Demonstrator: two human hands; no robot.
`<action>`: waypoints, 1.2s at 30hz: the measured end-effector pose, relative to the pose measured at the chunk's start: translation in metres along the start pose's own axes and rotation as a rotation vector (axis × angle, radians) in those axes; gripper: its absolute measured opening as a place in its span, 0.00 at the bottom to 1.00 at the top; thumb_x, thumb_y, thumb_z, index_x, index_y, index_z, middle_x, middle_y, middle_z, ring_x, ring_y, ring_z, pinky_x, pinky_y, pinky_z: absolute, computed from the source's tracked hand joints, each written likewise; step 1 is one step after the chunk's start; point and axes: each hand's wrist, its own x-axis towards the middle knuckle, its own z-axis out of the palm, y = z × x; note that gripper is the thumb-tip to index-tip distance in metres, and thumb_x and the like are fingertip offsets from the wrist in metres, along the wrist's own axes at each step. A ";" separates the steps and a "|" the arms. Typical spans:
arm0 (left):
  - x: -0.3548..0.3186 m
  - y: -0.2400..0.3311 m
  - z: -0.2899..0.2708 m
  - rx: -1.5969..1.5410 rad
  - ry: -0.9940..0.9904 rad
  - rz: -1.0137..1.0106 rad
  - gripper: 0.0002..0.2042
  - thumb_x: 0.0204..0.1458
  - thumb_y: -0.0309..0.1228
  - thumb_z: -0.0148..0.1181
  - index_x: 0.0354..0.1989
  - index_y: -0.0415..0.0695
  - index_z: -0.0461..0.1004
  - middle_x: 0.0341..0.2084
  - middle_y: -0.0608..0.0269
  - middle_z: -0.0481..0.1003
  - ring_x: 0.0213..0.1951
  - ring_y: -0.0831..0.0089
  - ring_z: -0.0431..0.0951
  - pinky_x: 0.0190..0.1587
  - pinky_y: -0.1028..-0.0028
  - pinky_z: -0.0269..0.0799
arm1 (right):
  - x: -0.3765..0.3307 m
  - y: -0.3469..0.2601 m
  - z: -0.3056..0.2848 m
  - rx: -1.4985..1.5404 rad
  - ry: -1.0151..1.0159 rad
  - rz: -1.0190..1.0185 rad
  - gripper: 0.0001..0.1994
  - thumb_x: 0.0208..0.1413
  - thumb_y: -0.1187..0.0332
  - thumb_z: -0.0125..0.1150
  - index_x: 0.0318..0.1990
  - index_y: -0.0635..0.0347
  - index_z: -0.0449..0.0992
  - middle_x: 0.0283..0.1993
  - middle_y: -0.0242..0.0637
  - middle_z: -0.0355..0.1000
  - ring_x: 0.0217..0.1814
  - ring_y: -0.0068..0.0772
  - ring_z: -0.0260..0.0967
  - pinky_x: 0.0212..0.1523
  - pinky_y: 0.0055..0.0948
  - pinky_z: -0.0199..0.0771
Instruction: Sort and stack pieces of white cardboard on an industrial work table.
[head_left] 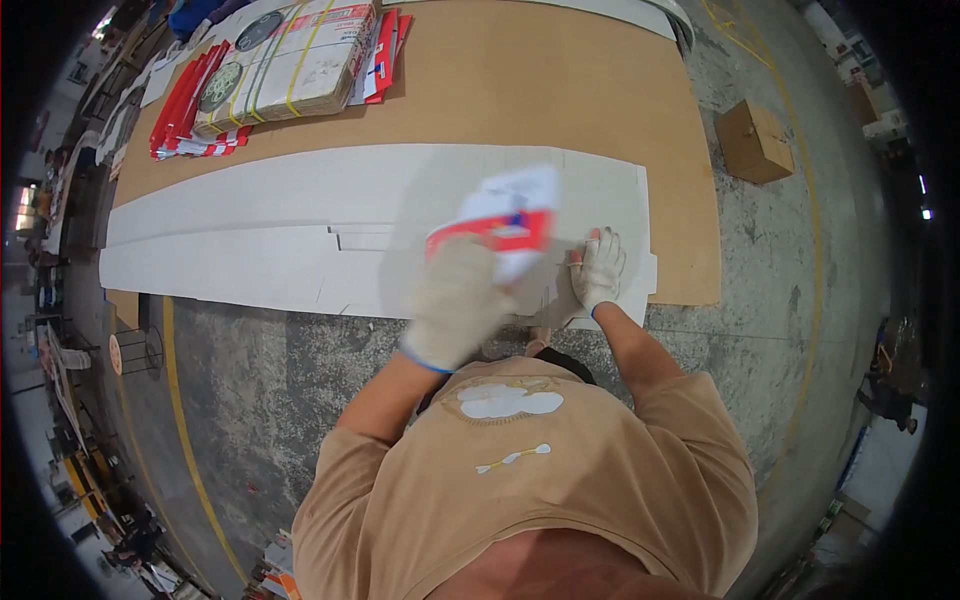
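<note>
At frame centre the gloved left hand (pixel 455 300) grips a blurred red-and-white flat pack (pixel 505 222) over the white sheets (pixel 300 215), while the right hand (pixel 598 268) presses flat, holding nothing; the fast-moving pack may slip or shift the sheets.

Even daylight — motion-blurred left hand (pixel 455 300)

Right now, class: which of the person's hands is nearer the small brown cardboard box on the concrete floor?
Right. The right hand presses the white sheets, closer to the brown box; the left hand, blurred, holds a red-and-white piece farther away.
</note>
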 end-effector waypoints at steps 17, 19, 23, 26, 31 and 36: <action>-0.024 -0.123 0.003 -0.148 0.042 -0.788 0.15 0.45 0.26 0.51 0.43 0.40 0.70 0.25 0.55 0.73 0.25 0.63 0.74 0.30 0.66 0.70 | -0.002 0.024 0.009 -0.073 -0.041 -0.006 0.31 0.54 0.51 0.42 0.60 0.64 0.52 0.64 0.48 0.45 0.67 0.51 0.37 0.62 0.49 0.39; -0.006 -0.046 0.014 0.061 0.219 -0.021 0.16 0.41 0.30 0.54 0.41 0.41 0.70 0.28 0.53 0.72 0.31 0.60 0.74 0.28 0.63 0.68 | -0.001 0.030 0.006 -0.052 -0.036 -0.011 0.31 0.54 0.52 0.43 0.60 0.63 0.52 0.64 0.48 0.45 0.67 0.51 0.37 0.62 0.49 0.39; -0.007 0.070 0.126 0.365 -0.309 0.146 0.13 0.44 0.30 0.50 0.38 0.37 0.72 0.33 0.38 0.71 0.32 0.46 0.71 0.28 0.56 0.65 | 0.003 0.059 0.044 -0.047 0.038 -0.028 0.35 0.47 0.55 0.51 0.61 0.58 0.50 0.63 0.41 0.48 0.68 0.47 0.38 0.62 0.48 0.42; -0.009 0.070 0.128 0.419 -0.381 0.180 0.13 0.45 0.30 0.51 0.39 0.38 0.72 0.34 0.40 0.71 0.31 0.48 0.71 0.28 0.59 0.65 | -0.001 0.068 0.061 -0.333 0.159 -0.060 0.35 0.46 0.54 0.51 0.61 0.58 0.51 0.63 0.41 0.48 0.67 0.47 0.40 0.62 0.49 0.42; 0.007 -0.026 -0.001 -0.131 0.208 -0.003 0.25 0.45 0.43 0.56 0.46 0.37 0.67 0.34 0.51 0.73 0.36 0.65 0.73 0.32 0.69 0.67 | 0.002 0.032 0.006 0.012 -0.028 0.019 0.30 0.49 0.54 0.50 0.58 0.62 0.56 0.63 0.46 0.49 0.67 0.49 0.41 0.62 0.49 0.41; -0.100 -0.176 0.023 -1.432 0.181 -0.974 0.29 0.47 0.46 0.59 0.55 0.44 0.61 0.45 0.56 0.71 0.48 0.61 0.70 0.47 0.66 0.67 | 0.004 0.046 0.015 -0.090 -0.044 0.007 0.28 0.50 0.55 0.50 0.57 0.61 0.58 0.62 0.48 0.49 0.67 0.49 0.40 0.63 0.47 0.40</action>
